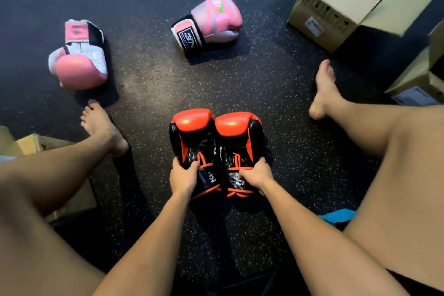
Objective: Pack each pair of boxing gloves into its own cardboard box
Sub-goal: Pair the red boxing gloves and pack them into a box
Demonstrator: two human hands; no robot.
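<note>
Two red-and-black gloves [215, 151] stood paired on the floor [276, 94], left hand [183, 176] and right hand [257, 173] each clasping a cuff — unpacked, like both scattered pink gloves [79, 55] [207, 21]; open cardboard boxes [336, 5] waited right.

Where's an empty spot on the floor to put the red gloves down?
The big bare patch of floor lies between the left pink glove, the far pink glove and the red gloves your left hand and right hand grip. Crowded: the right side, by the cardboard boxes and the right foot.
</note>
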